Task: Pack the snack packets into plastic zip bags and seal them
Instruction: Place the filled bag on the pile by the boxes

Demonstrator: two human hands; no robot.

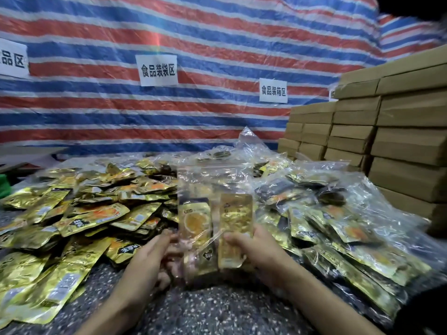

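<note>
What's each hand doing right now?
Left hand: holds the zip bag by its left side.
Right hand: holds the zip bag's right side, thumb on a packet.

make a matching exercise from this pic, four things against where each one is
Things
1. loose packets
2. zip bag
3. filled bags
4. boxes

Places
a. stacked at the far right
b. heaped on the left
c. centre, held by left hand and right hand
d. piled on the right, in front of the stack

Pairs: 1-b, 2-c, 3-d, 4-a
</note>
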